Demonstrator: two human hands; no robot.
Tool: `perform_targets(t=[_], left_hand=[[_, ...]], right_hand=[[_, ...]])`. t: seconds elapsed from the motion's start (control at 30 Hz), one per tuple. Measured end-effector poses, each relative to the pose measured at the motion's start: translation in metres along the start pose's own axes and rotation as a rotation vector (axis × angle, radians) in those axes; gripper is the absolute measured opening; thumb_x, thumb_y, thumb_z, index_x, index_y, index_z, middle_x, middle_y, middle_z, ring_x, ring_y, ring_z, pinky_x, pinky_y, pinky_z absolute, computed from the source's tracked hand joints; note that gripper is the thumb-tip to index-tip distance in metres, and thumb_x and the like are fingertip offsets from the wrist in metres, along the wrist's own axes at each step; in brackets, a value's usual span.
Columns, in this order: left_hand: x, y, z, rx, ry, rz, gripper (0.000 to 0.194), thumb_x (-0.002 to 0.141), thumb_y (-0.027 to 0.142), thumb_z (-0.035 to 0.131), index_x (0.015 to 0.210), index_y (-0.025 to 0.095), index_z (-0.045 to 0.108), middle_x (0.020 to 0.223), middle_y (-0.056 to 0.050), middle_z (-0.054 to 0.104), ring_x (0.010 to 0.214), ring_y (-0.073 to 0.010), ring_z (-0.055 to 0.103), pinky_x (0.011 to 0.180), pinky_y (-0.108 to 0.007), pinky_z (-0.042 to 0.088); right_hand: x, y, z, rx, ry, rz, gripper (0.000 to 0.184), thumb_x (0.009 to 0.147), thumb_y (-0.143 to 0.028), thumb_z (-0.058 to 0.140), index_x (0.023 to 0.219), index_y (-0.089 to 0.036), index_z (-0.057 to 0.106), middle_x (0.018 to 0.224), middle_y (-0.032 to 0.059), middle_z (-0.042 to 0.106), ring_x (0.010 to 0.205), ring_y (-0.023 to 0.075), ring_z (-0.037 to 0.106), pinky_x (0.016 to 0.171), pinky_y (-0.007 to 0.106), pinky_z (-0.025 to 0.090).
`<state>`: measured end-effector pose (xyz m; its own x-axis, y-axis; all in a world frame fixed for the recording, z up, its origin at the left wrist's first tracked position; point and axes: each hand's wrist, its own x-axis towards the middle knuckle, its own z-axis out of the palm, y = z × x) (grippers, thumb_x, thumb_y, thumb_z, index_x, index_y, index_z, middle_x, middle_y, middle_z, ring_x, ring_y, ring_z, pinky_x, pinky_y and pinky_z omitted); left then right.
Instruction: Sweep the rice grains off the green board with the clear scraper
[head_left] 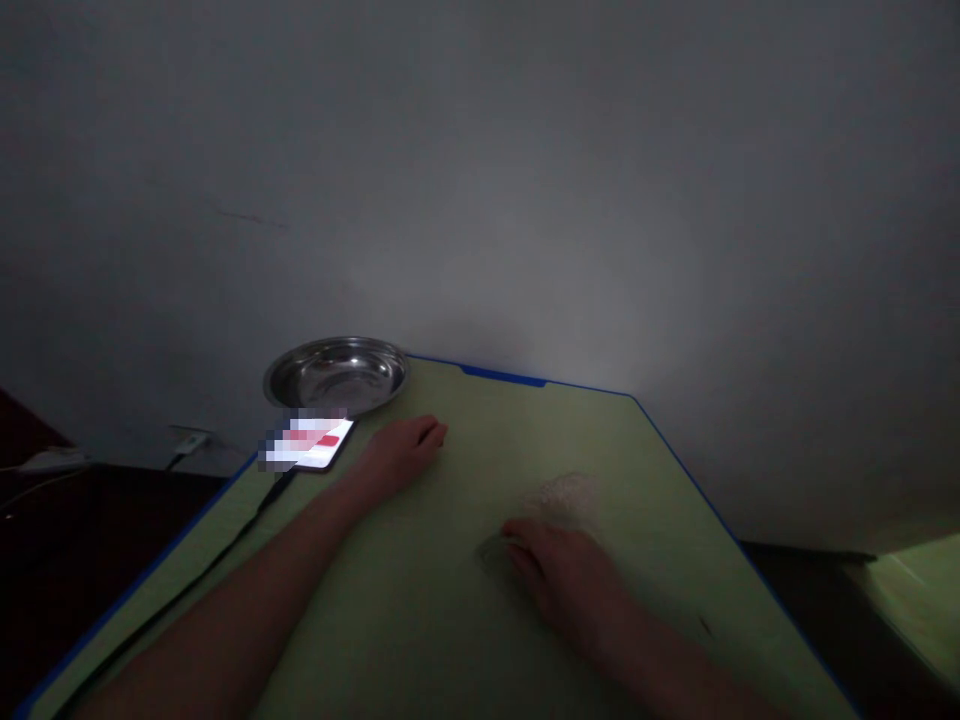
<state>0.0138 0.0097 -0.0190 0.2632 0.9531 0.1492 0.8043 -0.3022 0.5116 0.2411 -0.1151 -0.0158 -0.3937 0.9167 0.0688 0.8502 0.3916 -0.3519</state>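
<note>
My left hand (411, 446) rests on the pale green table (420, 620) with its fingers curled closed, and nothing shows in it. Nearer to me and to the right, my right hand (562, 575) is closed, pinching a thin see-through piece with a rounded edge (491, 552); its exact kind is too dim and blurred to make out. Just beyond the right hand lies a small whitish patch (564, 492), like loose grains or powder, partly hidden by the fingers.
A shiny metal basin (341, 378) stands at the far left corner. In front of it lies a lit phone (322, 450), with a black cable (217, 555) running along the left side. The table has a blue edge (502, 376) against a grey wall (525, 180).
</note>
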Motion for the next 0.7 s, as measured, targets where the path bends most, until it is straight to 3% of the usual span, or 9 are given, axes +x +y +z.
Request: perform_targets(t=[0.23, 0.37, 0.47, 0.6, 0.7], left_hand=[[0.001, -0.003, 0.002, 0.014, -0.008, 0.019, 0.037, 0.089, 0.042, 0.033, 0.074, 0.019, 0.058, 0.07, -0.003, 0.06, 0.065, -0.0171, 0.054, 0.058, -0.027, 0.031], [0.001, -0.002, 0.001, 0.029, -0.014, 0.02, 0.039, 0.089, 0.043, 0.032, 0.075, 0.019, 0.059, 0.07, -0.003, 0.061, 0.065, -0.0172, 0.054, 0.058, -0.028, 0.031], [0.001, -0.002, 0.0, 0.032, -0.03, 0.012, 0.038, 0.089, 0.043, 0.032, 0.074, 0.019, 0.058, 0.069, -0.002, 0.06, 0.065, -0.0172, 0.054, 0.057, -0.028, 0.031], [0.002, -0.003, -0.002, 0.021, -0.027, 0.013, 0.038, 0.089, 0.044, 0.031, 0.075, 0.02, 0.057, 0.071, -0.002, 0.06, 0.068, -0.0183, 0.056, 0.06, -0.028, 0.034], [0.002, -0.002, -0.006, 0.012, -0.025, 0.0, 0.037, 0.088, 0.044, 0.031, 0.072, 0.02, 0.054, 0.072, -0.002, 0.061, 0.071, -0.019, 0.058, 0.062, -0.029, 0.037]], right_hand=[[0.004, 0.055, -0.014, -0.08, 0.114, 0.091, 0.031, 0.094, -0.027, 0.038, 0.106, -0.017, 0.064, 0.101, 0.0124, 0.073, 0.086, 0.0259, 0.069, 0.077, 0.038, 0.051], [0.007, 0.066, -0.026, -0.055, 0.137, 0.123, 0.029, 0.094, -0.028, 0.037, 0.103, -0.017, 0.062, 0.095, 0.0109, 0.073, 0.082, 0.0239, 0.069, 0.074, 0.035, 0.05], [0.016, 0.05, -0.026, -0.025, 0.149, 0.13, 0.028, 0.095, -0.029, 0.037, 0.104, -0.019, 0.062, 0.09, 0.0074, 0.073, 0.079, 0.0203, 0.069, 0.069, 0.029, 0.049], [0.042, 0.007, -0.012, -0.032, 0.153, 0.121, 0.028, 0.096, -0.028, 0.037, 0.112, -0.02, 0.059, 0.089, 0.0079, 0.074, 0.08, 0.0203, 0.069, 0.067, 0.027, 0.046], [0.064, -0.011, -0.003, -0.063, 0.136, 0.09, 0.026, 0.096, -0.027, 0.038, 0.108, -0.02, 0.06, 0.085, 0.0075, 0.073, 0.076, 0.0195, 0.068, 0.062, 0.026, 0.043]])
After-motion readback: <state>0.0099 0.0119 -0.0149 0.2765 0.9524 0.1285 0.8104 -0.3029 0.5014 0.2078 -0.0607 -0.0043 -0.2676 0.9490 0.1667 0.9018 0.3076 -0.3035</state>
